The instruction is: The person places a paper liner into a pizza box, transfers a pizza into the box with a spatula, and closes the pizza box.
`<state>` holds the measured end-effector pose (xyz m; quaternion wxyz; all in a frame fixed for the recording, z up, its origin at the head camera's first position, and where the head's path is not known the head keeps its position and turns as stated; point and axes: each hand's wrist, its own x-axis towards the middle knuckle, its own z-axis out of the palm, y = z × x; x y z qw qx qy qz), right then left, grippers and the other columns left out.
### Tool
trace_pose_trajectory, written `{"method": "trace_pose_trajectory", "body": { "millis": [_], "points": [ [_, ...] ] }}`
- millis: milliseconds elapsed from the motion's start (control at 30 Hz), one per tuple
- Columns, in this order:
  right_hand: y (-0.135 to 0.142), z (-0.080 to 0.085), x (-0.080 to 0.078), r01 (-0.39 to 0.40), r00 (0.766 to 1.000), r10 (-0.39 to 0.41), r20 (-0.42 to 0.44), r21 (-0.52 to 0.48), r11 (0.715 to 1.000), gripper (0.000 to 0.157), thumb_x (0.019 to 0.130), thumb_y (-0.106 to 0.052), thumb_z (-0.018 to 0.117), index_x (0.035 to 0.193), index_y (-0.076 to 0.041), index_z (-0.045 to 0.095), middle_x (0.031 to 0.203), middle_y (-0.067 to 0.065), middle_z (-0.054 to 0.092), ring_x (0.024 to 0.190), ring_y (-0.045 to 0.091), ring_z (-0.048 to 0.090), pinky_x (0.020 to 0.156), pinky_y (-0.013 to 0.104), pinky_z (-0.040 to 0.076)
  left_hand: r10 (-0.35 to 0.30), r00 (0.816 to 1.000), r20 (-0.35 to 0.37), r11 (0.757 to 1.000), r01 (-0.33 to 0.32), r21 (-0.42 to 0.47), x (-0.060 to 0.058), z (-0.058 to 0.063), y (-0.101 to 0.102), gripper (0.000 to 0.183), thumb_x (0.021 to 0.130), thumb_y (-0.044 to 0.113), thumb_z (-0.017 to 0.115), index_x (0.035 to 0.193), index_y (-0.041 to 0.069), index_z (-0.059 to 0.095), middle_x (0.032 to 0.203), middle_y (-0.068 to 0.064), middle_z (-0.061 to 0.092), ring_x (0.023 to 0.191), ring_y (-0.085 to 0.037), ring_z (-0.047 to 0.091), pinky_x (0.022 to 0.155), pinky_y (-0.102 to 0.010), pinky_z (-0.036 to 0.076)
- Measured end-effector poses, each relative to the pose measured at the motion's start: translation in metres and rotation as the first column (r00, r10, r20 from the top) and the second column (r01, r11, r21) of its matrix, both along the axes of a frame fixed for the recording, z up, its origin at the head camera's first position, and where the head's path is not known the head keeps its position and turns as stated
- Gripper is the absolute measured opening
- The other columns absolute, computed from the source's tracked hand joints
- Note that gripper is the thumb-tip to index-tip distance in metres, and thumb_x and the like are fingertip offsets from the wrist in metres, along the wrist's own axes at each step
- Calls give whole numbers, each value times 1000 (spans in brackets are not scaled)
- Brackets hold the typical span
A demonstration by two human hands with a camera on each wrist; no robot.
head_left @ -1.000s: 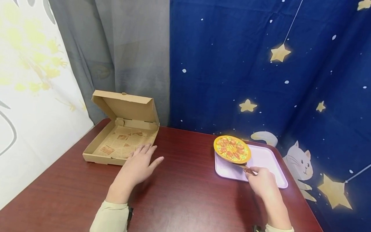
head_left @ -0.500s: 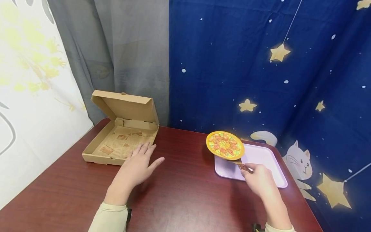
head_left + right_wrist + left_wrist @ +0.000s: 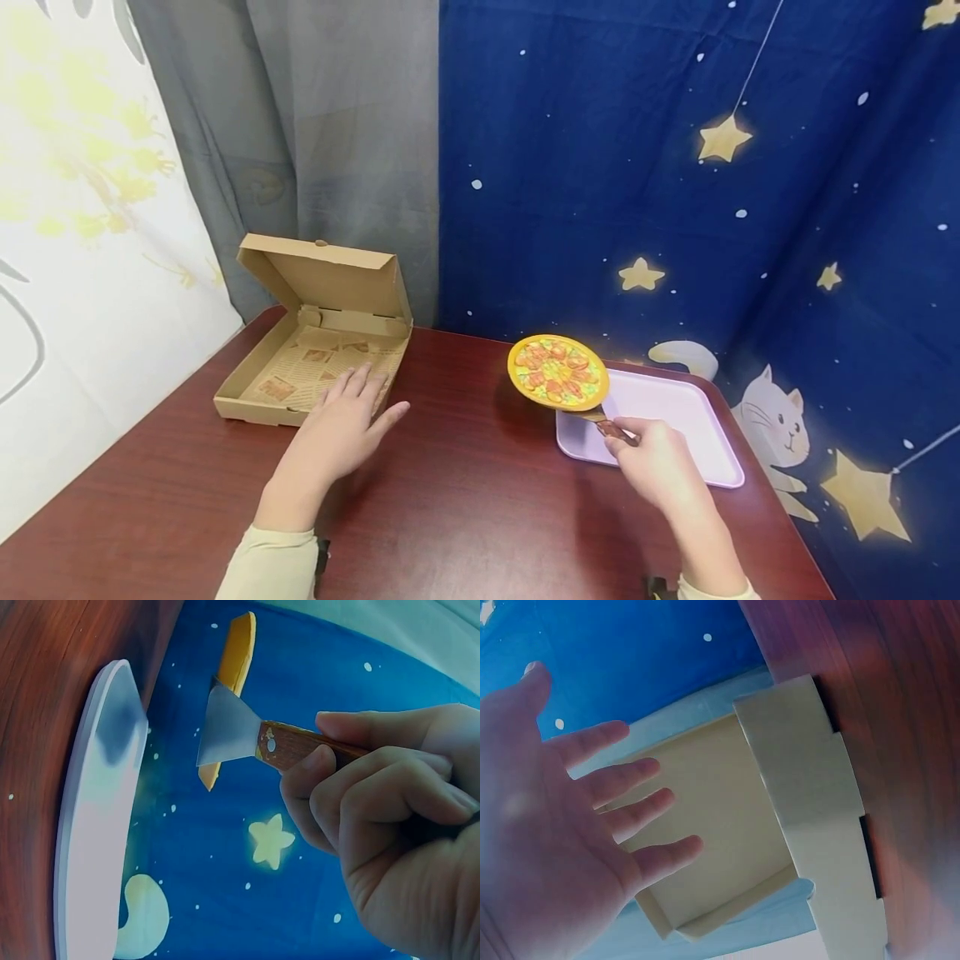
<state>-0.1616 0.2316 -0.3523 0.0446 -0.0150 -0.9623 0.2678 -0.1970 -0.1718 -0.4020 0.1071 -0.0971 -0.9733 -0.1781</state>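
Note:
A toy pizza (image 3: 558, 372) with a yellow rim rides on the metal blade of a spatula (image 3: 231, 726), raised above the table by the tray's left edge. My right hand (image 3: 651, 462) grips the spatula's brown wooden handle (image 3: 300, 744) with curled fingers. Beneath and to the right of the pizza lies a pale purple tray (image 3: 675, 408). On the left stands a cardboard pizza box (image 3: 322, 287), its lid raised and printed paper lining its base. My left hand (image 3: 333, 433), fingers straight and spread, hovers in front of the box's near right corner; no contact is plain.
The dark red wooden table (image 3: 465, 517) carries the box and the tray. Behind it hang a grey curtain (image 3: 367, 150) and a blue curtain (image 3: 585, 167) with stars. A white patterned cloth (image 3: 97, 250) borders the left side.
My right hand has carried the spatula and pizza leftward, off most of the tray. The left hand has shifted slightly left. Box and tray have stayed put.

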Motion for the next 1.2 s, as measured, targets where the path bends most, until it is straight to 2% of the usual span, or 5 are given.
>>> {"method": "trace_pose_trajectory", "body": {
  "millis": [367,700,933,1100,1200],
  "points": [
    [-15,3,4,-38,999,38,-15,-33,999,38,96,-16,72,129,3,75,119,20,80,100,25,69,77,33,54,16,1000,24,1000,-16,6,3,5,-14,75,110,60,45,159,4,47,168,-29,36,156,-55,31,123,-77,25],
    [-27,5,8,-55,998,53,-31,-34,998,35,97,-18,71,127,-1,77,117,14,81,105,23,73,89,47,60,38,999,17,999,-38,-14,0,2,-27,76,110,62,41,158,3,48,167,-31,37,154,-55,33,120,-80,26],
    [-36,5,7,-67,998,66,-15,-73,995,35,97,-16,71,127,1,76,115,13,82,95,18,70,74,30,55,51,999,19,999,-51,-10,1,1,-35,76,110,61,42,157,2,49,166,-32,38,153,-55,34,120,-80,27],
    [-39,4,8,-74,997,73,-16,-68,995,35,97,-17,72,129,-3,76,120,13,81,106,22,73,88,44,61,55,998,41,998,-55,6,2,-3,-41,77,110,62,41,157,1,48,166,-34,37,153,-57,31,122,-78,25],
    [-41,3,8,-83,996,82,-21,-68,994,34,98,-18,72,130,-6,77,122,11,80,121,27,72,103,54,57,65,996,53,998,-65,5,2,-6,-46,79,110,64,39,157,1,48,165,-34,37,152,-59,31,121,-79,24]
  ]
}}
